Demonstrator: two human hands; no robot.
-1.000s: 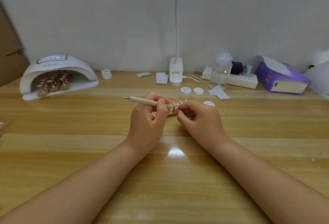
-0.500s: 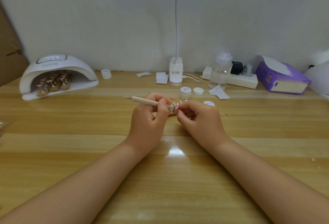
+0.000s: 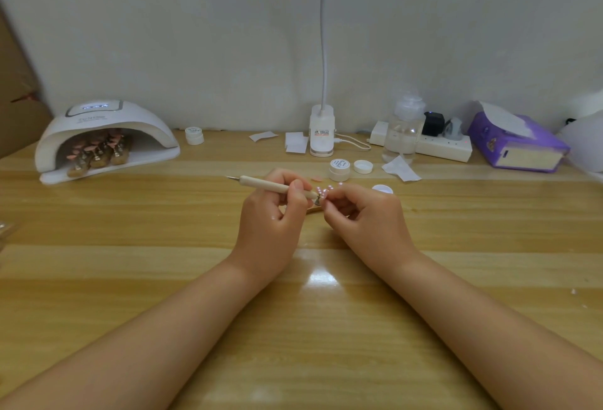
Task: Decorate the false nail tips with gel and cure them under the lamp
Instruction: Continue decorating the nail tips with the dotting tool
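The left hand (image 3: 272,214) grips a wooden tool (image 3: 277,186), tip pointing to 3 o'clock; the right hand (image 3: 365,214) pinches a nail tip (image 3: 323,195).

Wooden table (image 3: 130,279), pale banded grain, glare patch near centre. Landmark: white clip lamp base (image 3: 322,130) at back edge by wall. Far left of it, curing lamp (image 3: 104,139) with pink nail tips on stands inside. Between the two, small white jar (image 3: 194,135). Just left of base, white paper pieces (image 3: 296,142). In front and right, open gel pot (image 3: 339,169) and its lid (image 3: 363,166). Right of base: clear bottle (image 3: 403,130), power strip (image 3: 437,147), purple tissue box (image 3: 517,145).
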